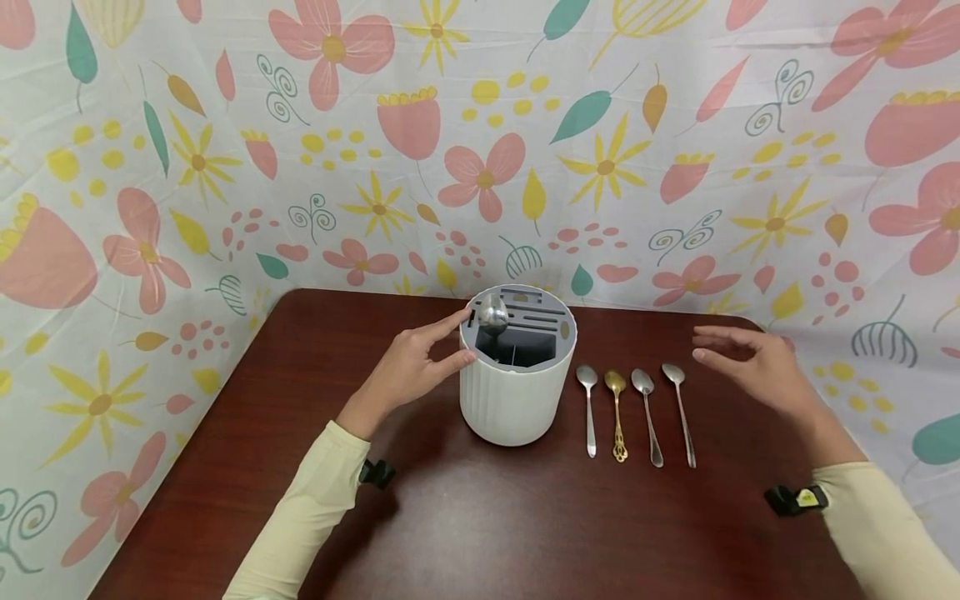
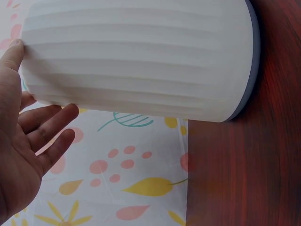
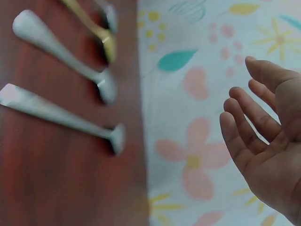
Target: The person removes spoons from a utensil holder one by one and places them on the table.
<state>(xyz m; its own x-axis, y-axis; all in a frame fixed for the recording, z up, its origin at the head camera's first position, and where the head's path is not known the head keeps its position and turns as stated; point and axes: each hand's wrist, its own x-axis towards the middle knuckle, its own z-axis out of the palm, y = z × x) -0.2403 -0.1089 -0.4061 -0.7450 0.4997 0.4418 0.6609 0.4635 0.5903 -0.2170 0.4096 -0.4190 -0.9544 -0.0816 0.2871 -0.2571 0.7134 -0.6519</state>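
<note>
A white ribbed utensil holder (image 1: 513,408) with a grey slotted top stands upright on the table. One silver spoon (image 1: 493,315) stands in it, its round bowl up and its handle mostly hidden inside. My left hand (image 1: 411,360) touches the holder's left rim with thumb and fingertips, fingers fairly straight. To the holder's right lie a silver spoon (image 1: 589,412), a gold spoon (image 1: 617,408) with an ornate handle end, and two more silver spoons, bowls pointing away. My right hand (image 1: 757,367) hovers right of the rightmost spoon (image 1: 681,408), fingers loosely bent, holding nothing.
The dark brown wooden table (image 1: 480,525) ends at a wall-like floral cloth (image 1: 480,125) close behind the holder. The cloth also hangs at the left and right sides. Black camera straps sit on both wrists.
</note>
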